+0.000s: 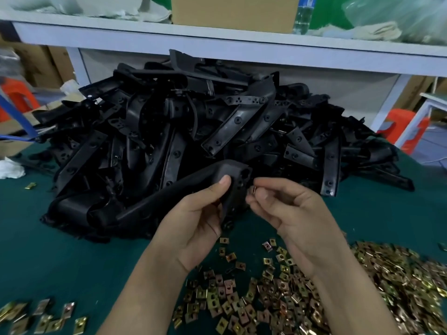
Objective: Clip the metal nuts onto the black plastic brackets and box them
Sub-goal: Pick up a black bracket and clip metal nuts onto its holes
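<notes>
1 head camera, facing down, seemingly near table (pixel 72 250).

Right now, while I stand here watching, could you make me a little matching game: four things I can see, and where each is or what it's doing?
1 left hand
2 right hand
3 loose nuts
4 cardboard box

a on the shelf
b pinching a single nut
c gripping a black bracket
d scattered on the green table

Pairs: 1-c, 2-b, 3-d, 4-a
</notes>
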Demonstrator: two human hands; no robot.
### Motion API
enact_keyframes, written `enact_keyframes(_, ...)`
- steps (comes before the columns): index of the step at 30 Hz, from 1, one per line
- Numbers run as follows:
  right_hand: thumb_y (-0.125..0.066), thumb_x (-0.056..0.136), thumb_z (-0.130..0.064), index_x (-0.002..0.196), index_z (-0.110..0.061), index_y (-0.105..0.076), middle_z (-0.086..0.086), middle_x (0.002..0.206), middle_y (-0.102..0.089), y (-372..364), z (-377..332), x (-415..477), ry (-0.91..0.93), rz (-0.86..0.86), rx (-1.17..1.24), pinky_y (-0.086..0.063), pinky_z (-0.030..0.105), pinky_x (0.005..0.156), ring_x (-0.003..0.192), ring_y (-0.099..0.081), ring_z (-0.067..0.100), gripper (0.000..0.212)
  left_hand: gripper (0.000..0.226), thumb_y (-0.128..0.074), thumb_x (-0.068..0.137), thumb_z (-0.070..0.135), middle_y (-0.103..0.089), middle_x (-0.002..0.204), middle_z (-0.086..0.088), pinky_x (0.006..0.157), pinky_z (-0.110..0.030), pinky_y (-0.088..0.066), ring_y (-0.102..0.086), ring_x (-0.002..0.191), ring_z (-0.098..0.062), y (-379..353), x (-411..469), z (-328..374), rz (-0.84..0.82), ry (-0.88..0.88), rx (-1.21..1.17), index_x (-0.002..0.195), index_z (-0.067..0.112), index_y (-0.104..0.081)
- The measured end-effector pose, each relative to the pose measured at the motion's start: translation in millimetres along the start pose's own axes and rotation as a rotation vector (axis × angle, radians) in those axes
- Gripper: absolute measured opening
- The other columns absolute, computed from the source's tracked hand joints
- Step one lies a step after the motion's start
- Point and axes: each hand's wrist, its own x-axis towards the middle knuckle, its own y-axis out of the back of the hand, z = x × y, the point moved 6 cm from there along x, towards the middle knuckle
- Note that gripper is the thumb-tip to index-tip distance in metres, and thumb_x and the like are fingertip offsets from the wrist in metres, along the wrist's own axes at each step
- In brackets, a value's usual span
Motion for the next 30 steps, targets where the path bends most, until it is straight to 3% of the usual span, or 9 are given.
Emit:
enact_keyframes(8, -0.071, 0.081, -0.026, 0.086, -0.018, -0.08, 0.003, 0.078, -0.075, -3, -11, -6, 0.153, 0.098, -0.174, -0.055, 0.019, 0.067, 0.071, -0.071, 0.012, 0.013, 0.03, -0.069, 0.089, 0.024, -0.075, 0.114, -0.015, 0.083, -0.032, -0.061, -0.075, 0.099, -0.023, -5, 0, -7, -0.011, -0.003, 0.019, 0.11, 0.005, -0.078)
enact_keyframes(12, -0.069, 0.083, -0.038, 0.08, -0.017, -0.077, 0.001, 0.072, -0.072, -6, -11, -7, 0.171, 0.148, -0.218, -0.053, 0.018, 0.061, 0.065, -0.067, 0.01, 0.022, 0.035, -0.074, 0.085, 0.028, -0.075, 0.113, -0.015, 0.082, -0.03, -0.06, -0.074, 0.099, -0.022, -6, 1, -8, -0.017, -0.01, 0.03, 0.11, 0.005, -0.078)
enact_keyframes(21, -0.069, 0.085, -0.034, 0.075, -0.014, -0.073, -0.002, 0.066, -0.068, -10, -9, -11, 0.192, 0.206, -0.176, -0.053, 0.019, 0.057, 0.061, -0.066, 0.009, 0.024, 0.041, -0.081, 0.071, 0.03, -0.077, 0.104, -0.014, 0.077, -0.027, -0.06, -0.076, 0.091, -0.019, -9, 3, -15, -0.019, -0.022, -0.004, 0.103, 0.004, -0.08)
enact_keyframes(25, -0.068, 0.087, -0.036, 0.073, -0.011, -0.071, -0.001, 0.065, -0.066, -11, -9, -11, 0.189, 0.166, -0.194, -0.052, 0.019, 0.055, 0.059, -0.065, 0.01, 0.028, 0.041, -0.08, 0.074, 0.03, -0.075, 0.093, -0.016, 0.069, -0.03, -0.059, -0.073, 0.076, -0.022, -10, 4, -15, -0.042, -0.033, 0.006, 0.103, 0.0, -0.079)
enact_keyframes(30, -0.066, 0.088, -0.035, 0.075, -0.01, -0.071, 0.001, 0.067, -0.067, -12, -9, -11, 0.215, 0.174, -0.16, -0.05, 0.019, 0.054, 0.058, -0.062, 0.01, 0.029, 0.04, -0.078, 0.077, 0.03, -0.074, 0.09, -0.016, 0.067, -0.03, -0.058, -0.069, 0.071, -0.021, -14, 4, -19, -0.061, -0.045, -0.01, 0.101, -0.001, -0.078)
